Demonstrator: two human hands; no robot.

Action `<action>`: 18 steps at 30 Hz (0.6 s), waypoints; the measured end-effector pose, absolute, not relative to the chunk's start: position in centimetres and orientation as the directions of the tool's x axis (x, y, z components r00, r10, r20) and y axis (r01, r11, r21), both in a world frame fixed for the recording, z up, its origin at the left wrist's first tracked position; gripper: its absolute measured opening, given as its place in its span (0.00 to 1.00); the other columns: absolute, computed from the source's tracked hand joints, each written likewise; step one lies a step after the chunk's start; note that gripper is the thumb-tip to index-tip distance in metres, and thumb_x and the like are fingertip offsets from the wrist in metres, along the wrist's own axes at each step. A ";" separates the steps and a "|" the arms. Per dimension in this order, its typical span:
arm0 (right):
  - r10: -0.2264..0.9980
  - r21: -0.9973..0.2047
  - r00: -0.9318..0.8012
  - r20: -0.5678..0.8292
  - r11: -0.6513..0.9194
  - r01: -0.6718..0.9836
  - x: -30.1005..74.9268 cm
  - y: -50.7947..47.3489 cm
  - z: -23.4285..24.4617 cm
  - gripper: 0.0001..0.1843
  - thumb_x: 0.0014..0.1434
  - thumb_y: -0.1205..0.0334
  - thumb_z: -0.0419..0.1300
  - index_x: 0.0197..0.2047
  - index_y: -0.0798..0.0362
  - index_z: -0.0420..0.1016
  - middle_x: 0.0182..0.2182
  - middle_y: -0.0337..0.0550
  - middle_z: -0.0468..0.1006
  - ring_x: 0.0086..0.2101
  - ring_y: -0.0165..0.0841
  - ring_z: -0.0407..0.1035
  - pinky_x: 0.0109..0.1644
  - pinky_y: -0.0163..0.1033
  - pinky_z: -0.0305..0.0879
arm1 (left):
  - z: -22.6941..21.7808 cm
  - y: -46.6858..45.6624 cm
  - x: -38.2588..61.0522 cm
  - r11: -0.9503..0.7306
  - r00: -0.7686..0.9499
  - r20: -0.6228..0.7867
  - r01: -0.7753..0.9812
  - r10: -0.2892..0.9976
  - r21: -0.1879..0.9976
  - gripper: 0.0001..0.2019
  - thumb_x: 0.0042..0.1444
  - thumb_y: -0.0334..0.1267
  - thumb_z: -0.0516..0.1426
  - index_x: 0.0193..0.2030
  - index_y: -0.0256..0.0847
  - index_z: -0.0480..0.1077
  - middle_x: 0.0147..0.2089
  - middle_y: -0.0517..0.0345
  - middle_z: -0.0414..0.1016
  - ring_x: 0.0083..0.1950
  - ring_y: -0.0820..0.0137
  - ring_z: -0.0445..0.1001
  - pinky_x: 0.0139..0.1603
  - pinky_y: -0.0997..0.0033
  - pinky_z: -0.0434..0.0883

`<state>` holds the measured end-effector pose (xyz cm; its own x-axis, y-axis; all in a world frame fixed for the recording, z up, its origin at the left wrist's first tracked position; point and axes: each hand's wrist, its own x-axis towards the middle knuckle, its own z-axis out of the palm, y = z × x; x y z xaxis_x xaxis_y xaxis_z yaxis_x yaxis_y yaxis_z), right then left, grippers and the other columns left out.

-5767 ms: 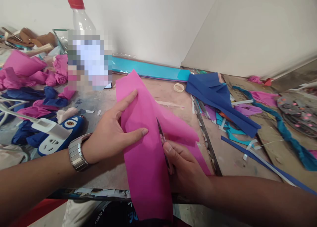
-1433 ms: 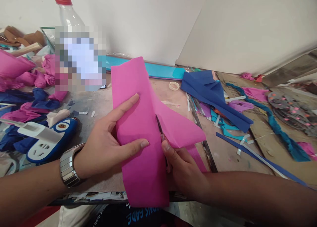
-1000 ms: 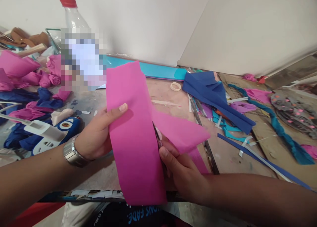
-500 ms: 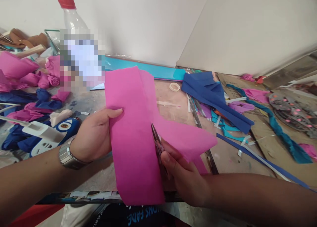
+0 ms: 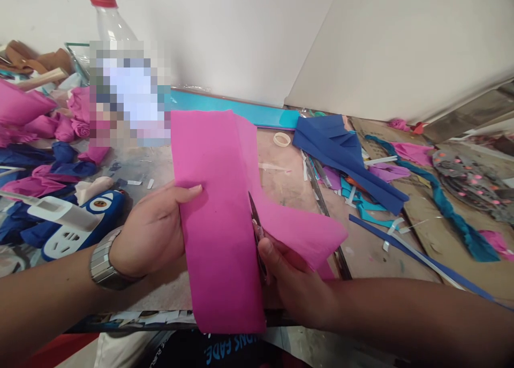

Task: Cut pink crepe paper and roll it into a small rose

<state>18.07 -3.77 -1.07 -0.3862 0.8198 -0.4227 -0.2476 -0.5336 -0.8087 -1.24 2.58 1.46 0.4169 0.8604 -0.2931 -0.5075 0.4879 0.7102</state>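
Note:
A long folded sheet of bright pink crepe paper [image 5: 217, 223] is held upright in front of me. My left hand [image 5: 155, 231] grips its left edge, thumb on the front and fingers hidden behind. Around a pair of scissors [image 5: 257, 226] my right hand [image 5: 295, 279] is closed, with the blades pointing up along the paper's right side. To the right of the blades, a lighter pink flap [image 5: 303, 231] spreads out over the right fingers, partly separated from the main strip. Whether the blades touch the paper is hard to make out.
Pink and blue paper rolls [image 5: 44, 127] pile up at the left, beside a blue-and-white power strip [image 5: 76, 228]. A red-capped bottle [image 5: 114, 25] stands behind. Rightward lie a cream tape ring [image 5: 281, 139], folded dark blue paper [image 5: 333, 148] and a twisted teal strip [image 5: 445, 202].
The scissor blades look closer together and a little higher against the paper. The pink sheet's top has shifted slightly right, and the left hand has dropped a little.

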 end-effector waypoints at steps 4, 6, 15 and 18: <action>0.894 -0.911 -0.295 -0.337 -0.388 -0.137 18.0 -3.6 -0.6 0.29 0.58 0.28 0.61 0.32 0.49 0.69 0.22 0.34 0.64 0.23 0.29 0.59 0.28 0.35 0.67 | 1.3 2.7 -1.3 0.520 0.500 -0.228 -0.584 0.835 0.623 0.15 0.66 0.35 0.51 0.46 0.32 0.78 0.44 0.43 0.83 0.44 0.52 0.84 0.52 0.41 0.79; 0.916 -0.936 -0.262 -0.303 -0.338 -0.101 17.9 -3.5 -0.5 0.31 0.57 0.28 0.60 0.28 0.49 0.67 0.20 0.33 0.61 0.22 0.28 0.55 0.25 0.33 0.64 | 1.3 2.6 -1.3 0.532 0.539 -0.185 -0.611 0.822 0.587 0.17 0.67 0.33 0.48 0.47 0.30 0.78 0.43 0.42 0.83 0.44 0.51 0.84 0.52 0.39 0.78; 0.935 -0.966 -0.254 -0.247 -0.259 -0.015 18.3 -3.5 -0.8 0.30 0.62 0.31 0.58 0.24 0.48 0.65 0.20 0.35 0.61 0.24 0.31 0.58 0.31 0.37 0.69 | 1.5 2.3 -1.3 0.536 0.561 -0.142 -0.641 0.816 0.548 0.18 0.68 0.32 0.47 0.48 0.29 0.78 0.45 0.42 0.84 0.46 0.54 0.84 0.54 0.46 0.79; 0.930 -0.963 -0.277 -0.242 -0.266 -0.051 18.4 -3.5 -1.0 0.27 0.64 0.32 0.57 0.29 0.47 0.71 0.22 0.36 0.65 0.27 0.33 0.63 0.36 0.39 0.71 | 1.6 2.4 -1.4 0.544 0.570 -0.140 -0.638 0.810 0.545 0.18 0.68 0.32 0.47 0.49 0.29 0.78 0.46 0.41 0.84 0.47 0.53 0.84 0.55 0.46 0.79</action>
